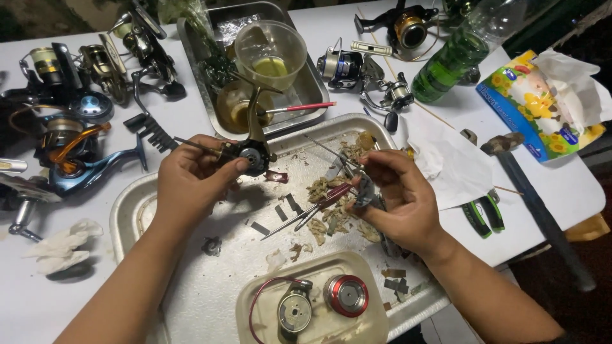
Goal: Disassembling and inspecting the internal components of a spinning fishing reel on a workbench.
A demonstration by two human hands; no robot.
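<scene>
Gripping a dark fishing reel body (250,155), the left hand (191,178) has its fingers curled tight around it, thumb pressed near the round side plate, the reel's bent metal arm rising toward the cup behind. Over on the other side, the right hand (398,197) is closed too, pinching a small grey part (364,190) between thumb and fingers, with a pair of tweezers (312,210) slanting out beneath it toward the middle. Both hands hover above a big metal tray (127,204), its floor littered with greasy scraps of tissue and small dark strips. Nearer the camera, lying in that tray, a shallow plastic dish (255,318) carries a red-rimmed spool (346,295) and a silver round piece (294,312). Behind the hands, a second metal tray (306,83) holds a clear plastic cup (271,52) and a red-handled brush (299,108). Out left on the white desk (38,306), a cluster of reels (70,146) and a crumpled tissue (60,245). Out right: a green bottle (449,64), a flowery tissue pack (539,105), a hammer (529,191) and green-handled pliers (481,216).
</scene>
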